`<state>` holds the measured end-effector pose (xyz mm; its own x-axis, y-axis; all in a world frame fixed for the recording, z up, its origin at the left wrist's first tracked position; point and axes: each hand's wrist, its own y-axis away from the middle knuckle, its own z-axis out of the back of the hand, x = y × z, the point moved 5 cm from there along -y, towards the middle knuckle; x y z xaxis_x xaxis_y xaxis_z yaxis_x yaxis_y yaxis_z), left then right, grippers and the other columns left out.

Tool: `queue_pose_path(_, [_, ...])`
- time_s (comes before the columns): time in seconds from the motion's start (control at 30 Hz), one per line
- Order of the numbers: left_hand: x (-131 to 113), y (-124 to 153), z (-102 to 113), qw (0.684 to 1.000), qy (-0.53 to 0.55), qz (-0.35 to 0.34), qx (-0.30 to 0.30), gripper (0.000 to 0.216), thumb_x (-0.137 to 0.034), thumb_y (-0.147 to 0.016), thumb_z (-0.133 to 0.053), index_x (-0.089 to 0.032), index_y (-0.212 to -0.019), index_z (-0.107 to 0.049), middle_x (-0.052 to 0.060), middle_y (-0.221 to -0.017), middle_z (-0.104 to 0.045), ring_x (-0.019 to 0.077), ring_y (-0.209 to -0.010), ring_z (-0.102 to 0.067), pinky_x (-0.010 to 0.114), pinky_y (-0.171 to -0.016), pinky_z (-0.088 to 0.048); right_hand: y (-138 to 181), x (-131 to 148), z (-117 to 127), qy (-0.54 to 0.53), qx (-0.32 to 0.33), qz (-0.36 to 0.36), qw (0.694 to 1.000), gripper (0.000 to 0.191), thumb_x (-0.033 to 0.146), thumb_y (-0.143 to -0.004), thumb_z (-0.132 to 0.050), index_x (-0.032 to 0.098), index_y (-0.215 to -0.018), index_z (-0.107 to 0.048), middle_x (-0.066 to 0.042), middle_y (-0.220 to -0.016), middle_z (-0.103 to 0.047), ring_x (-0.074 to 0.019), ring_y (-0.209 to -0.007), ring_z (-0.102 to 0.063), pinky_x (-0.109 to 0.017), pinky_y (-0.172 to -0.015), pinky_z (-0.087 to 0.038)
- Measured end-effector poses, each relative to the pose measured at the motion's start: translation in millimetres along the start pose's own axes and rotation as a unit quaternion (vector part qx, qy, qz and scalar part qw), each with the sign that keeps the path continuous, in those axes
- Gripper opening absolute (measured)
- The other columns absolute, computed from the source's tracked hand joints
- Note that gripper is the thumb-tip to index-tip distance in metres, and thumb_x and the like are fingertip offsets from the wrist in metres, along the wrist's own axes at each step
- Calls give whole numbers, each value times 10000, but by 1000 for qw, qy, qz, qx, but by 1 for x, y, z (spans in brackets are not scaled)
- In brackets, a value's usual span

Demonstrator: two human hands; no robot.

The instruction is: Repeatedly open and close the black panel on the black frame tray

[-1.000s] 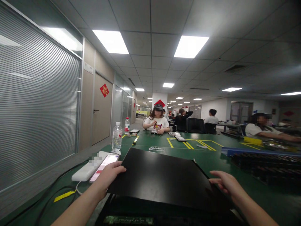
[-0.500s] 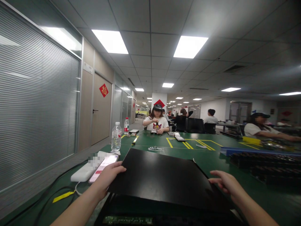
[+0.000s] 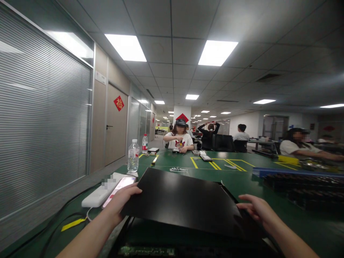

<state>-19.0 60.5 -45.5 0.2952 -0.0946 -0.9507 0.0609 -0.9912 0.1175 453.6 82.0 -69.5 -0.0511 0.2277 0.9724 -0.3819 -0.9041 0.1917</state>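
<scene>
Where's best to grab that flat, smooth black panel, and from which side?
The flat black panel is probably best gripped by its left and right edges, one hand from each side: it is broad and thin, with no handle showing. The left hand has its thumb over the left edge; the right hand is at the right.

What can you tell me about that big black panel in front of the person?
The black panel is a thin, flat, four-sided sheet, smooth with a soft sheen; metal or plastic, I can't tell. The left hand grips its left edge, thumb on top; the right hand is at its right edge. Its near edge slants down rightward in view, with a green circuit board showing below.
</scene>
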Motion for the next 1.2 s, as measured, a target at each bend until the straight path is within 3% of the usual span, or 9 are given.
queue_pose_path(0.17, [-2, 0, -2, 1000, 18, -13, 12, 522, -133, -586, -591, -185, -1105, -562, 42, -715, -705, 234, -615, -662, 319, -545, -505, 4, 3, -1, -16, -8, 7, 1000, 338, 314, -672, -528, 96, -930, -535, -156, -622, -686, -34, -301, -287, -157, -297, -173])
queue_pose_path(0.5, [-5, -8, 4, 999, 5, -48, 1, 384, -118, -551, -608, -161, -932, -601, 43, -695, -699, 233, -613, -662, 335, -583, -512, 3, 4, 0, -25, -15, 23, 999, 337, 334, -660, -545, 108, -910, -536, -139, -649, -689, -33, -317, -291, -162, -312, -180])
queue_pose_path(0.7, [3, 1, -6, 999, -10, -36, -34, 359, -118, -561, -643, -168, -914, -598, 30, -667, -697, 202, -578, -657, 288, -538, -499, -3, 0, 8, 18, -46, 15, 999, 337, 336, -662, -524, 110, -911, -544, -119, -599, -674, -42, -312, -272, -177, -317, -167])
queue_pose_path(1.0, [7, 1, -8, 999, -14, -35, -26, 341, -94, -561, -642, -163, -891, -593, 31, -661, -696, 200, -584, -658, 293, -564, -503, -1, 2, 7, 60, -54, 39, 996, 339, 343, -663, -514, 106, -901, -564, -106, -596, -672, -57, -331, -309, -196, -348, -191])
queue_pose_path(1.2, [8, 1, -7, 999, -27, -35, -25, 335, -103, -573, -636, -166, -897, -583, 23, -658, -694, 202, -591, -658, 289, -553, -498, -5, 4, 4, 172, -51, 88, 980, 258, 341, -656, -497, 152, -763, -636, -64, -614, -673, -120, -407, -475, -241, -407, -315])
